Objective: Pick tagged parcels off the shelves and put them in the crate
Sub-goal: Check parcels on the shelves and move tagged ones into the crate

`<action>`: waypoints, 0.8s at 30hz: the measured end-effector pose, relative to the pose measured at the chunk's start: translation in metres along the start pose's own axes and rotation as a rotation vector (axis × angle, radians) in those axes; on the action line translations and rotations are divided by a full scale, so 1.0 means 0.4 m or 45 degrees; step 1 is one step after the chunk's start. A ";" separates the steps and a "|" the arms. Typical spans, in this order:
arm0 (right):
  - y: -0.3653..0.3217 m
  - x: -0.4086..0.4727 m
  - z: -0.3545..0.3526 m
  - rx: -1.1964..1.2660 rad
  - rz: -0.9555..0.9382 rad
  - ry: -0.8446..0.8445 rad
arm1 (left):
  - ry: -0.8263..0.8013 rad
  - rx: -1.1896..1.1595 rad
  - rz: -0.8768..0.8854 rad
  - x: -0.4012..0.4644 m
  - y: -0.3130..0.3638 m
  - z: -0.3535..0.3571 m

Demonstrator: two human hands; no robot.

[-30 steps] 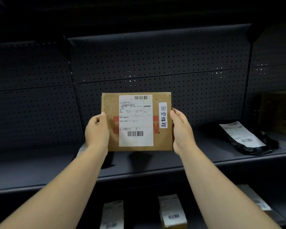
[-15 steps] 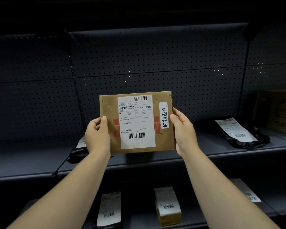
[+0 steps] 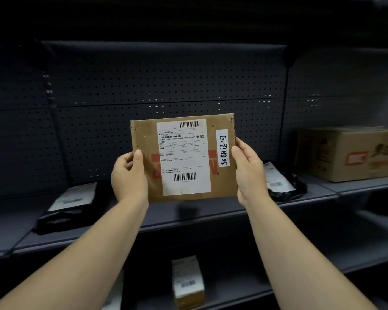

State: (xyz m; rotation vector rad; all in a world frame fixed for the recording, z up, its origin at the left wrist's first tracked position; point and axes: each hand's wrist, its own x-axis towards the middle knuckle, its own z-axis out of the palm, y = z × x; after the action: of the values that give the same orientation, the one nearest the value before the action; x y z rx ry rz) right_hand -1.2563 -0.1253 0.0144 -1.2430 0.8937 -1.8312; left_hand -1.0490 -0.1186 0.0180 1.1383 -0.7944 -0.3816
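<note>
I hold a flat brown cardboard parcel upright in front of the dark shelf unit, its face toward me. It carries a large white shipping label with barcodes and a small white tag with handwritten characters at its right side. My left hand grips its left edge, thumb on the front. My right hand grips its right edge just below the tag. No crate is in view.
On the middle shelf lie a black poly bag with a label at left and another black bag at right. A large cardboard box stands far right. On the lower shelf stands a small labelled box.
The parcel stays in both hands, tilting slightly. The view has shifted left and back from the shelf, bringing the big box at right and the left black bag further into sight.
</note>
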 end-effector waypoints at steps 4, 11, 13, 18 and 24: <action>-0.060 0.030 -0.130 -0.058 -0.053 0.081 | -0.074 -0.036 0.007 -0.078 0.032 0.124; -0.177 0.072 -0.431 -0.159 -0.136 0.279 | -0.297 -0.129 -0.002 -0.263 0.094 0.386; -0.213 0.078 -0.526 -0.185 -0.165 0.348 | -0.357 -0.156 -0.019 -0.330 0.109 0.467; -0.298 0.061 -0.761 -0.265 -0.203 0.547 | -0.524 -0.206 -0.059 -0.521 0.141 0.657; -0.373 -0.002 -1.041 -0.323 -0.217 0.790 | -0.743 -0.233 -0.074 -0.773 0.168 0.845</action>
State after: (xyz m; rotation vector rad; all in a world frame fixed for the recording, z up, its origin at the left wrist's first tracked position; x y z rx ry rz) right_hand -1.6788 0.0063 0.0210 -0.9150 1.4243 -2.3533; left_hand -1.5116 -0.1155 0.0312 0.8827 -1.2068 -0.8405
